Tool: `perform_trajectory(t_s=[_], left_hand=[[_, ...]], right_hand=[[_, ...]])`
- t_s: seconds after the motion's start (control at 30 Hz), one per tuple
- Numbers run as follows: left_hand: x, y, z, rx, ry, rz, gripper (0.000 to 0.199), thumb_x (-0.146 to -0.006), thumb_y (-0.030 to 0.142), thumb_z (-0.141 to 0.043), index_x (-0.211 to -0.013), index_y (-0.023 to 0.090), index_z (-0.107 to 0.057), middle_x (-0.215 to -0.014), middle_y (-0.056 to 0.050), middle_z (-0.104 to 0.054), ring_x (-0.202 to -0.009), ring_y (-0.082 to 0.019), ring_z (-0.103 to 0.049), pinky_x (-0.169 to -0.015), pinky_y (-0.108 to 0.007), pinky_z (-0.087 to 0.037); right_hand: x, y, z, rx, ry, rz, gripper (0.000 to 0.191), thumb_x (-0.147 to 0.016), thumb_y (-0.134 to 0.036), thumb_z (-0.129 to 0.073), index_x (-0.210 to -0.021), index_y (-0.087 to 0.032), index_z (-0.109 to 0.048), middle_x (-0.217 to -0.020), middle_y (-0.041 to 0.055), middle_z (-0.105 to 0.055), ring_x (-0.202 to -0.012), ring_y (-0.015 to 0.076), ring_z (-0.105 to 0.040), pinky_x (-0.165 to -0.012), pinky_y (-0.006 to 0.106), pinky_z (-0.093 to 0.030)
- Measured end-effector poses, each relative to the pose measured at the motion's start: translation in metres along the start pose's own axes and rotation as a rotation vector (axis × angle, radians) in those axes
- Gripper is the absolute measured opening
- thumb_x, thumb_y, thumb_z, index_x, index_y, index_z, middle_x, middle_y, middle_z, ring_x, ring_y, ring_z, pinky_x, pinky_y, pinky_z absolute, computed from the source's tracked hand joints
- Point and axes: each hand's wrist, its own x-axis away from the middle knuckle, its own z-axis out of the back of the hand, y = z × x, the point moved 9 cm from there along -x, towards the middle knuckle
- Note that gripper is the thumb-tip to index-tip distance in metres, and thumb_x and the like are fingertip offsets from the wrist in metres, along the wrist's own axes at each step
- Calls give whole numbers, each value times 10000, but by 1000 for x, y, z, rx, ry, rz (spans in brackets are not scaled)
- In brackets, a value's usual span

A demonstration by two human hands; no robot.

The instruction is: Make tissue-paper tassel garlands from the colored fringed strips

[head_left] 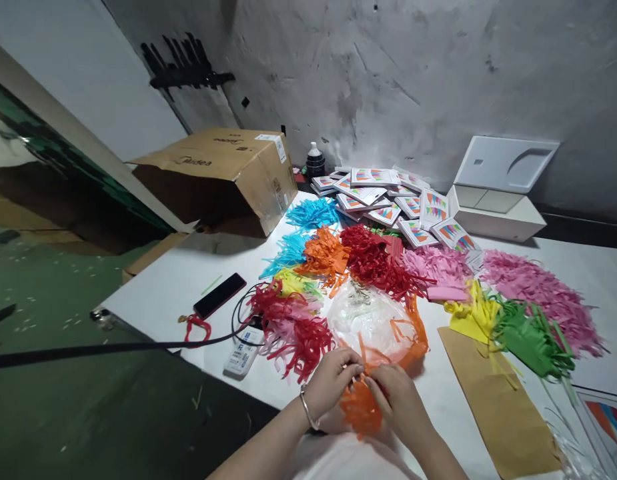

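Note:
At the table's front edge, my left hand (pixel 334 380) and my right hand (pixel 394 393) come together, both closed in a pinch on an orange paper tassel (pixel 363 408). Its cut strips hang down between my wrists. Just beyond my fingers lies a clear plastic bag (pixel 368 320) with small pale items in it that I cannot make out. More orange strips (pixel 413 343) curl along the bag's right side. A red and pink tassel bundle (pixel 295 330) rests left of my left hand.
Behind the bag lie blue (pixel 313 213), orange (pixel 325 253), red (pixel 373 260) and pink tassels (pixel 538 293). Packaged sets (pixel 383 193) are heaped near the wall. A cardboard box (pixel 228 173), phone (pixel 219 295), power bank (pixel 243 350) with cable, white box (pixel 493 210) and brown cardboard (pixel 493 400) surround the work area.

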Motion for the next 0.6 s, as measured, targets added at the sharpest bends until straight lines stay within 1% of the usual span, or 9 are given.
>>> perform_trajectory(t_s=[0.1,0.17,0.3,0.37,0.4,0.43,0.47,0.53,0.6], left_hand=[[8,11,29,-209,93,-111,164,-833,190,-488,-735,165,-617,-724,-11,-584,-632,-128,-559,-601,-235,-467],[13,18,68,-329,212,-170,174,-860,210,-463,-777,174,-613,-789,-30,-604,-742,-159,-577,-693,-271,-477],[21,36,163,-600,575,-247,220,-884,233,-417,-910,165,-625,-919,-78,-599,-881,-219,-567,-824,-380,-466],[25,47,183,-776,765,-302,252,-884,239,-426,-1015,144,-619,-1027,-118,-563,-989,-263,-524,-917,-459,-410],[23,50,176,-832,794,-337,264,-883,240,-438,-1059,137,-607,-1072,-131,-547,-1034,-277,-500,-947,-481,-383],[18,50,160,-864,771,-376,274,-881,238,-454,-1095,135,-590,-1105,-139,-537,-1067,-283,-480,-964,-488,-367],[9,46,132,-865,676,-413,279,-879,235,-469,-1120,139,-574,-1122,-138,-538,-1084,-278,-471,-967,-476,-370],[-10,32,55,-792,367,-494,270,-876,211,-486,-1133,171,-556,-1094,-112,-562,-1059,-245,-494,-931,-421,-413],[-23,13,-23,-755,113,-535,346,-844,215,-542,-1189,198,-521,-1131,-110,-557,-1057,-243,-500,-904,-411,-426]], right_hand=[[2,-2,-11,-39,9,5,195,-942,-254,-416,-919,-213,-605,-833,35,-637,-793,185,-586,-726,323,-477],[6,4,-10,-35,83,-5,224,-928,-258,-445,-1112,-221,-568,-1037,72,-632,-976,210,-577,-843,361,-482],[21,36,13,115,270,-31,408,-893,-159,-407,-1292,-228,-454,-1236,100,-549,-1171,233,-494,-963,424,-443],[25,51,28,251,306,8,526,-831,-60,-363,-1334,-204,-415,-1300,112,-505,-1245,246,-430,-1021,480,-380],[25,58,35,328,306,22,582,-793,-19,-352,-1346,-192,-404,-1347,116,-466,-1293,257,-374,-1051,514,-327],[23,65,41,402,298,27,609,-762,11,-349,-1335,-182,-421,-1388,117,-428,-1332,269,-312,-1074,545,-268],[19,72,46,468,287,26,593,-745,30,-352,-1287,-175,-476,-1410,117,-406,-1355,280,-267,-1087,571,-213],[12,83,51,560,260,31,447,-759,35,-367,-1072,-169,-612,-1378,117,-454,-1349,285,-281,-1098,583,-156],[11,88,50,603,246,52,305,-805,-2,-393,-861,-170,-640,-1248,122,-569,-1281,266,-393,-1102,556,-174]])
